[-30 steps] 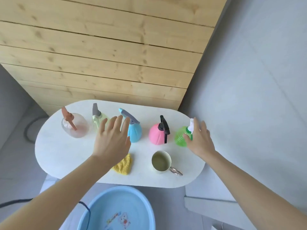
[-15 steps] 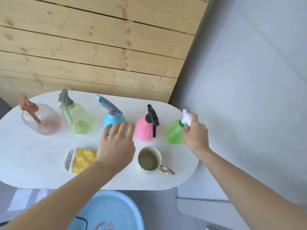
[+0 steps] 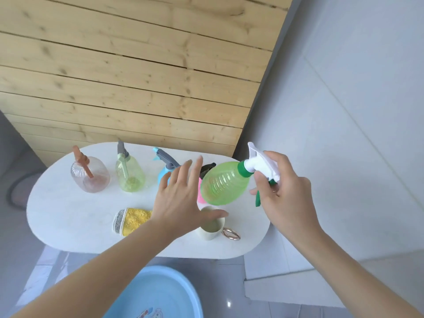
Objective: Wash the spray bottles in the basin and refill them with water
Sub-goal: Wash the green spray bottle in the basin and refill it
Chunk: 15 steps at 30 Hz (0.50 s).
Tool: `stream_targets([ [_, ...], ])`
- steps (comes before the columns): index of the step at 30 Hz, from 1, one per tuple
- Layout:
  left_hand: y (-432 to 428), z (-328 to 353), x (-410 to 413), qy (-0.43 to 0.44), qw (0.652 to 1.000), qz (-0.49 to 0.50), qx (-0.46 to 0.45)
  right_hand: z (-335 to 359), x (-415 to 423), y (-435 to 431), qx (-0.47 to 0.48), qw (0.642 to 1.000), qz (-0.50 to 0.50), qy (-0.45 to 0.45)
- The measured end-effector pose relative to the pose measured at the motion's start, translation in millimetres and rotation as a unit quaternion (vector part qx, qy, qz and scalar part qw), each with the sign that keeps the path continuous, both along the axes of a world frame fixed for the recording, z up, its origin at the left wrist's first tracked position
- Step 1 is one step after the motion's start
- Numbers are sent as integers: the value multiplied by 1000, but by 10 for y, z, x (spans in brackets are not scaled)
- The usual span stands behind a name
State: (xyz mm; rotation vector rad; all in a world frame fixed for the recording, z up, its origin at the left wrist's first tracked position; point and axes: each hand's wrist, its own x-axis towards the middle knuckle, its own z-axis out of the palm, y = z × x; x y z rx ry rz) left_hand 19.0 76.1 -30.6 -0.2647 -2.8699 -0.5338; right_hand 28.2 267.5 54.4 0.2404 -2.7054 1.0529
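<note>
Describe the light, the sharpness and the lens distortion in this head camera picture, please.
Head view: soft, even daylight, faint shadows on the table; the wide lens makes the wooden planks fan out; the left hand and green spray bottle look slightly soft; one small glare spot on the floor beside the basin.

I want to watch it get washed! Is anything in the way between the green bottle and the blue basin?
The right hand holds the green spray bottle up above the table. The open left hand and the cup lie between it and the blue basin, so it would probably pass over them.
</note>
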Motion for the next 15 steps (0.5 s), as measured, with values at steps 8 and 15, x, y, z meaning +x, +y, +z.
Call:
stream_targets([
  [8, -273, 45, 115, 37, 986, -10, 165, 124, 288, -488, -97, 995, 4, -8],
  [15, -826, -632, 112, 69, 987, -22, 145, -521, 184, -809, -157, 986, 1, -59],
])
